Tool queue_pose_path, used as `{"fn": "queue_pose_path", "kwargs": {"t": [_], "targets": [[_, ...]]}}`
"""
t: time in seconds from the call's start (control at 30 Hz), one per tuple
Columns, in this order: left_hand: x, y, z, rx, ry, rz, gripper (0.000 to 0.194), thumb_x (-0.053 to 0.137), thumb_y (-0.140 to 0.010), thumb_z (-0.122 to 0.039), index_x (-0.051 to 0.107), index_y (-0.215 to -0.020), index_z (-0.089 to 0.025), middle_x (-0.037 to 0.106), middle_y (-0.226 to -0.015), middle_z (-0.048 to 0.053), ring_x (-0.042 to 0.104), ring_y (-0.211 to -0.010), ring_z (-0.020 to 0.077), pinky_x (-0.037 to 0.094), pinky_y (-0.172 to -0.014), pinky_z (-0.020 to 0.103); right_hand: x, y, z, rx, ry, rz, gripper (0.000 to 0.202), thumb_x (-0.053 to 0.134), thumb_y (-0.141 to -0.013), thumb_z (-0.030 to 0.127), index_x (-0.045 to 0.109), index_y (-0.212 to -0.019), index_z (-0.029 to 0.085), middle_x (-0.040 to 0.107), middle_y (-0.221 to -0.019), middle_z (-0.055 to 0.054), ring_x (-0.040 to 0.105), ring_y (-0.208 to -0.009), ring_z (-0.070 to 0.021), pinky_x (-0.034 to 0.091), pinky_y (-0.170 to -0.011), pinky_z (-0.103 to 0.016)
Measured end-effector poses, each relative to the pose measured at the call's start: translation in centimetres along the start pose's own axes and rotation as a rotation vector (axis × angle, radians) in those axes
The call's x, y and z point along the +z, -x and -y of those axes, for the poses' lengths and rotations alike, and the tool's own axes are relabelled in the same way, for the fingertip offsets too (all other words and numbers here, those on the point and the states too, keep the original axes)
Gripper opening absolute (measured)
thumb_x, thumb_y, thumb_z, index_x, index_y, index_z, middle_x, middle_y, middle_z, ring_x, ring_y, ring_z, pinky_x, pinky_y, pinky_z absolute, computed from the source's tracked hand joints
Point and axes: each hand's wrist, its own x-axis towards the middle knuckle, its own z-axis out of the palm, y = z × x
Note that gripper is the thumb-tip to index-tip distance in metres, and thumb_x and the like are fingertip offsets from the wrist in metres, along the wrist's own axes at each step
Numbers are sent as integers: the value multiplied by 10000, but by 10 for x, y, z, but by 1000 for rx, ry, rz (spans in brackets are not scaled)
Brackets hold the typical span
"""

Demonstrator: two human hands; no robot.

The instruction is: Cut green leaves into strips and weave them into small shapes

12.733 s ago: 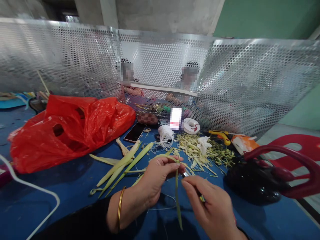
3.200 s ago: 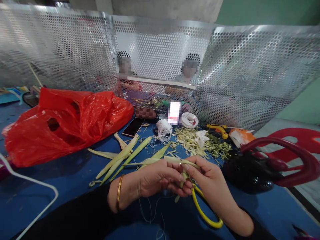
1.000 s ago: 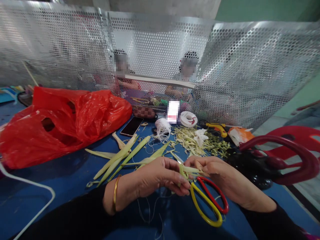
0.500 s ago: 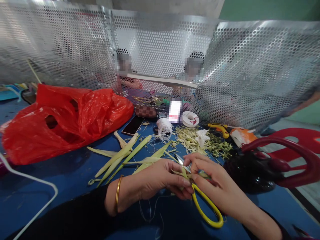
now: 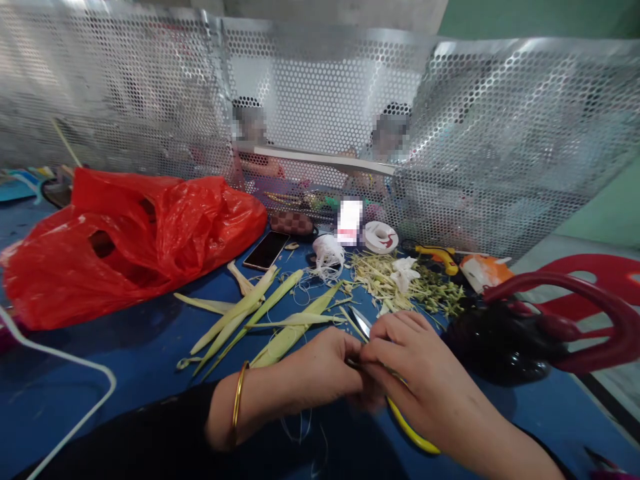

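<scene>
My right hand (image 5: 413,363) is closed around a pair of scissors. Their pointed metal blades (image 5: 359,321) stick out past the fingers toward the far left, and the yellow handle loop (image 5: 411,430) shows below the palm. Against it, my left hand (image 5: 333,363), with a gold bangle (image 5: 239,403) at the wrist, is pinched shut; what lies between its fingertips is hidden. The two hands touch at the fingers. Just left of them, long pale green husk-like leaves (image 5: 285,343) lie on the blue table (image 5: 165,353).
A red plastic bag (image 5: 200,233) lies at left, with a dark phone (image 5: 267,251) beside it. White string (image 5: 329,253), a spool (image 5: 380,237) and plant scraps (image 5: 373,277) lie ahead. A black pot (image 5: 505,340) stands right. Behind a perforated metal screen (image 5: 320,87) sit two people.
My hands have drawn together and the fingers have closed in. The pale strip that showed between them is now covered. The yellow handle has turned and shows less.
</scene>
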Motion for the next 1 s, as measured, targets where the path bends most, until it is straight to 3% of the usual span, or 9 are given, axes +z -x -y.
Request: {"fn": "queue_pose_path", "kwargs": {"t": [0.13,0.27,0.37,0.53,0.7,1.0], "targets": [[1,-1,2,-2,-1,12,135,538,-601,-124,669,-598,-155,615,-556,-22,566,-515,106,466,-592,255,2,1,4,49,-123,-72,191,485,-923,154,570,-757,196,541,-770,-21,498,-743,-180,373,-687,-356],[1,3,-3,23,40,36,65,637,-649,-197,678,-655,-148,646,-615,-7,606,-571,119,479,-615,260,5,2,7,210,-355,-262,178,489,-942,245,558,-781,214,539,-704,4,527,-677,-154,407,-622,-299],[1,5,-5,24,59,36,80,653,-640,-204,685,-673,-138,651,-625,2,616,-578,121,488,-635,269,6,2,7,317,-434,-319,181,481,-938,276,554,-780,224,559,-667,16,527,-610,-141,413,-558,-269],[2,3,-1,27,50,77,120,664,-669,-265,661,-649,-147,633,-609,-8,602,-554,112,482,-612,257,3,-1,6,278,-380,-275,168,521,-908,282,586,-762,227,608,-651,15,551,-594,-143,419,-566,-274],[5,0,3,18,22,85,85,633,-646,-195,651,-579,-146,613,-556,-10,597,-521,112,506,-598,265,8,-3,6,163,-345,-208,157,569,-887,261,618,-744,219,623,-655,9,561,-639,-153,422,-648,-309],[12,-4,16,-73,63,151,38,633,-611,-162,656,-586,-143,622,-539,-10,590,-476,109,511,-532,239,14,-7,10,385,-622,-202,154,578,-834,228,628,-690,204,597,-629,21,549,-583,-123,439,-550,-230]]}}
